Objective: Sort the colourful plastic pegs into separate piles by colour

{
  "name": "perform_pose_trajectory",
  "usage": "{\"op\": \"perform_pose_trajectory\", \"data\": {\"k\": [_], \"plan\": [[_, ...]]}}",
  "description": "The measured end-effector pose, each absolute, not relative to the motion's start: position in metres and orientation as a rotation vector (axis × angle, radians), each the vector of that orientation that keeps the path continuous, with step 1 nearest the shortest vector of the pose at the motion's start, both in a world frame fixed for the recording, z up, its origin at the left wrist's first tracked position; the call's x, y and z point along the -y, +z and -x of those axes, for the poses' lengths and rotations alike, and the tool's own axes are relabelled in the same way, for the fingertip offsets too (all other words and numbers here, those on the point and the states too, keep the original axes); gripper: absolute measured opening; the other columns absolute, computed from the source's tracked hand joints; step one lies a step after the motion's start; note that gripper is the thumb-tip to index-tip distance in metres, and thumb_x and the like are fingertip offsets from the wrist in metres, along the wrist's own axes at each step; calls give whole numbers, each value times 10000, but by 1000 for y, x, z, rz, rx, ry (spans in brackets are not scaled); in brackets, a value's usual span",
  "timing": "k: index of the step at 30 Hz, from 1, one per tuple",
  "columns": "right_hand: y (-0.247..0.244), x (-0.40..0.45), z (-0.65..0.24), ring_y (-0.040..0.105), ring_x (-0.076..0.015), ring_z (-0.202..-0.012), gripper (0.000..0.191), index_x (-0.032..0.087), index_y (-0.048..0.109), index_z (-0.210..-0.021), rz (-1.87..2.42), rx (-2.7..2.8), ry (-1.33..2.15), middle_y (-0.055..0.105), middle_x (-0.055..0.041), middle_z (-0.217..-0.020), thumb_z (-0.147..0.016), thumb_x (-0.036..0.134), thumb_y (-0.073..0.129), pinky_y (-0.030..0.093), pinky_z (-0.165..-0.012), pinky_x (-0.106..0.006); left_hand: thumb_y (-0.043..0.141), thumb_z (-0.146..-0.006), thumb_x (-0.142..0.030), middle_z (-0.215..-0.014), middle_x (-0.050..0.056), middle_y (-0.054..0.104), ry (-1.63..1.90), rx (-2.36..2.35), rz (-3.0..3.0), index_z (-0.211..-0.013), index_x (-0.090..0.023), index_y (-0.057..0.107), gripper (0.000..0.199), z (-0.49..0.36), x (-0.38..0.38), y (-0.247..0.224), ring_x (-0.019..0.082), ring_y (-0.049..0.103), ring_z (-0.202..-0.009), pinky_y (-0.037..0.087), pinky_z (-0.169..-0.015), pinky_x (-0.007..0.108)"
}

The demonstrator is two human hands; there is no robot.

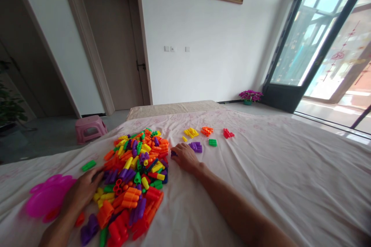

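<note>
A heap of plastic building blocks (130, 162) in red, orange, yellow, green, purple and dark blue lies on the cloth before me. At its left side, my left hand (85, 187) rests with thumb and fingers apart, fingertips by some purple blocks (110, 176). My right hand (184, 156) is to the right of the heap, fingers curled down over a purple block (174, 153) that is partly hidden. Just beyond that hand sits a purple group of blocks (196, 146). Small groups in yellow (191, 132), orange (207, 131), green (212, 142) and red (228, 133) lie farther right.
A bright pink plastic dish (48, 197) is left of my left wrist, with a lone green block (88, 165) beyond it. The pale bedsheet (275, 170) is wrinkled. A pink stool (91, 128) stands on the floor at left; potted purple flowers (251, 95) stand by the glass door.
</note>
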State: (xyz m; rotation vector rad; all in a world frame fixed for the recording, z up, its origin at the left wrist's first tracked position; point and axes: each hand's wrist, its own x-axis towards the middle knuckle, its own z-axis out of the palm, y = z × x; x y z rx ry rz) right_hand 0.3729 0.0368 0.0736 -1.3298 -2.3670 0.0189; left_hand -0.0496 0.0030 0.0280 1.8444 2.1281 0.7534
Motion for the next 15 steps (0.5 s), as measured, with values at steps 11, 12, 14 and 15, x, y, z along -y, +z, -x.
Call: {"op": "perform_pose_trajectory", "data": {"k": [11,12,14,15], "plan": [[86,-60,-435,540,-260,-1070,305,222,685,-1135,1754,1864,-167,653,-106,-1102,-888,342,553,377,-928,-364,428,-888,-485,-1234,70,686,780,-2137,-1858,-1200,-233,654,460,50,-4,26,254,654,-1101,501,-952,328],[84,-60,-440,547,-259,-1064,311,221,692,-1129,1787,1848,-152,656,-105,-1103,-881,351,556,385,-914,-357,431,-888,-484,-1231,69,687,782,-2133,-1860,-1200,-236,653,456,51,-5,25,251,656,-1097,503,-945,324],[80,-61,-446,573,-243,-1029,310,222,710,-1094,1833,1852,-95,671,-92,-1077,-881,380,549,406,-872,-328,429,-890,-481,-1228,71,688,787,-2119,-1865,-1207,-236,645,455,53,-5,23,244,658,-1093,505,-934,312],[78,-62,-448,587,-232,-1003,309,222,719,-1070,1849,1862,-64,680,-83,-1051,-886,398,542,414,-848,-313,425,-893,-482,-1226,73,688,788,-2110,-1870,-1210,-234,642,457,53,-5,22,240,656,-1098,504,-934,307]]}}
